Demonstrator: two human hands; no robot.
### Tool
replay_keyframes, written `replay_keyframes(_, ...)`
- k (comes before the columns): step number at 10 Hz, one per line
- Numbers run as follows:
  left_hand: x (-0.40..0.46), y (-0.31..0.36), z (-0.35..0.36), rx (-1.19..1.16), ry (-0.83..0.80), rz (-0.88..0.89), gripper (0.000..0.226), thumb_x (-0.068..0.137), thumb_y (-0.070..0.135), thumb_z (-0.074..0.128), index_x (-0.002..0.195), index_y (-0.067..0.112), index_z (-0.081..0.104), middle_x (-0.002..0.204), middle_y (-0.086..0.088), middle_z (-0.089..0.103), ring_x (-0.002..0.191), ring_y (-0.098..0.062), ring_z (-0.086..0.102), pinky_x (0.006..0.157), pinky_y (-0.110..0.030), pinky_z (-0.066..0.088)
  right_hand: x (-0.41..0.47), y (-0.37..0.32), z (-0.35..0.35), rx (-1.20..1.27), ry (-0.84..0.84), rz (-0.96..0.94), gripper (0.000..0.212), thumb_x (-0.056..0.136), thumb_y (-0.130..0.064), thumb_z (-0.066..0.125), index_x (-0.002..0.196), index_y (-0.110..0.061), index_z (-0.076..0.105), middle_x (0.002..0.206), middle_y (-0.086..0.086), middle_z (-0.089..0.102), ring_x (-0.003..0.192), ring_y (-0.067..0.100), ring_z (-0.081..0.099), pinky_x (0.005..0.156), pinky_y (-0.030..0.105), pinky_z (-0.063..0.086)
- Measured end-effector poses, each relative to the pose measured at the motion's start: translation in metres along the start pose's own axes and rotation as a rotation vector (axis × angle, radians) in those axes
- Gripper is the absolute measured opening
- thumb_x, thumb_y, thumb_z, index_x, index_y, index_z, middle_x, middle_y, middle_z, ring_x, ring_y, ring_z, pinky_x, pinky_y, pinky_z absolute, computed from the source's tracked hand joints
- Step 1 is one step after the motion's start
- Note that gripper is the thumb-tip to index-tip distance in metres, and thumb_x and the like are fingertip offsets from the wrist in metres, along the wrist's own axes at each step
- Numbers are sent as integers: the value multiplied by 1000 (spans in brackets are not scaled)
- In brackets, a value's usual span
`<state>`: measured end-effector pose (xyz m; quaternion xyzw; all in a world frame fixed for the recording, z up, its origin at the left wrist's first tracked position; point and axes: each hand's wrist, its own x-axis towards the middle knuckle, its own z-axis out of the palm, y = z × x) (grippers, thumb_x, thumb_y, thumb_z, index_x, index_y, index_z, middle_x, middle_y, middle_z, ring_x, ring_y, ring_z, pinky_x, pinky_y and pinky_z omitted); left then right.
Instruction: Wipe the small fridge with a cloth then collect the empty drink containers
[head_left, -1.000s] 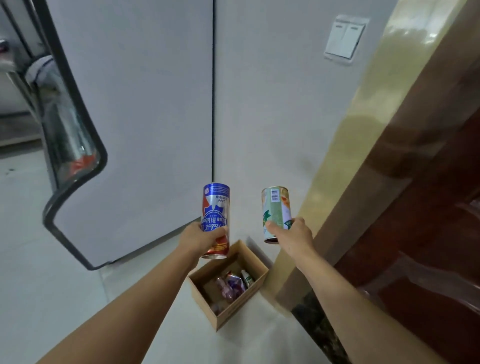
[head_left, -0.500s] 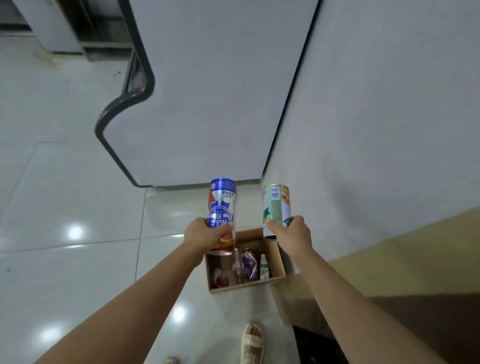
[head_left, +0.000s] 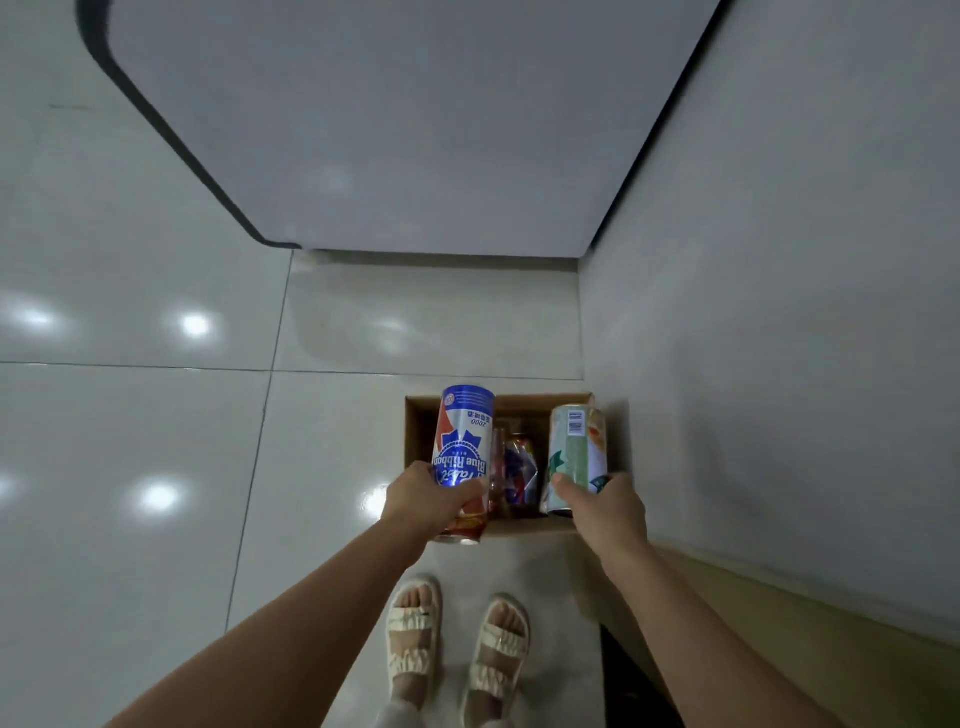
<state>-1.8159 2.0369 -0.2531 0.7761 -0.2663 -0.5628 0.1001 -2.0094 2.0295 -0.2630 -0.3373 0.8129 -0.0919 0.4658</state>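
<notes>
2 cans, 1 per hand, both held above the cardboard box (head_left: 415, 441) on the floor. Left hand (head_left: 423, 501) wrapped round blue can (head_left: 462, 457), upside down, reads "Blue Ribbon", "2000". Right hand (head_left: 605, 506) wrapped round pale green can (head_left: 576, 454) w/ barcode. Inside box: crushed blue can (head_left: 519, 475), other items unclear. Fridge (head_left: 395, 124) beyond box.

Gleaming: glossy tiled floor (head_left: 130, 441), shiny printed metal cans (head_left: 464, 452) (crumpled ones too); looking matt: brown cardboard box (head_left: 415, 431).
</notes>
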Motion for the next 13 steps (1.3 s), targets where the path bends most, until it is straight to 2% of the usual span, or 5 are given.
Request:
replay_keyframes(1, 53, -22, 27, 20, -28, -27, 64, 72, 42, 75, 122, 11, 49, 106, -4, 62, 92, -18, 62, 75, -30, 53, 44, 25, 31, 7, -15, 29, 46, 81, -38, 69, 111, -10, 49, 91, -1, 60, 65, 4, 52, 46, 17, 36)
replay_keyframes(4, 217, -102, 105, 78, -22, -74, 73, 72, 43, 74, 130, 13, 42, 122, -8, 57, 105, -22, 59, 83, -33, 52, 179, 92, 138, -9, -58, 49, 63, 82, -34, 69, 131, -6, 41, 122, 13, 58, 101, 26, 61, 55, 19, 39)
replay_keyframes(6, 306, -142, 143, 142, 55, -86, 74, 74, 45, 72, 132, 12, 39, 125, -11, 55, 108, -26, 58, 85, -35, 51, 259, 129, 196, -27, -130, 79, 71, 84, -29, 68, 141, -9, 31, 133, 13, 52, 117, 30, 54, 88, 30, 48)
replay_keyframes(7, 337, -153, 156, 192, 88, -100, 78, 75, 45, 72, 134, 10, 37, 128, -14, 51, 110, -28, 57, 86, -39, 53, 285, 142, 218, -37, -153, 131, 68, 83, -31, 69, 137, -5, 36, 131, 14, 53, 115, 31, 55, 84, 32, 49)
replay_keyframes(13, 318, -161, 154, 284, 71, -94, 72, 76, 36, 72, 133, 11, 35, 126, -13, 54, 111, -28, 57, 83, -31, 48, 258, 148, 221, -154, -216, 148, 93, 74, -26, 77, 147, -13, 21, 139, 9, 47, 124, 28, 48, 98, 32, 41)
